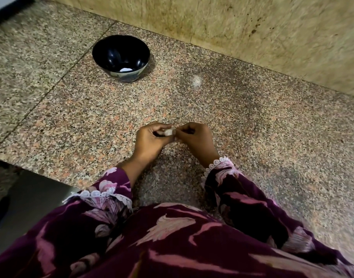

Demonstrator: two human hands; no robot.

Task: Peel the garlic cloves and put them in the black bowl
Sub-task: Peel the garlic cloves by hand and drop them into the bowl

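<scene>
While the speckled granite desk (252, 127) is being viewed from above, a garlic clove (169, 131) is being held just over it between both hands, near the front edge; the clove is being pinched by the curled fingers of the left hand (150, 140), and its right end is being gripped by the pressed-together fingertips of the right hand (194, 138); the two hands are being kept touching at the clove; whether any skin is being lifted cannot be told, since the clove is small and partly hidden. The black bowl (121, 57) is being left upright well apart from the hands, farther back and to the left, near the stone wall (252, 23); something small and white (125, 69) is lying at its bottom, too small to be named; both wrists are being covered by purple floral sleeves (228, 177) edged with white lace.
</scene>
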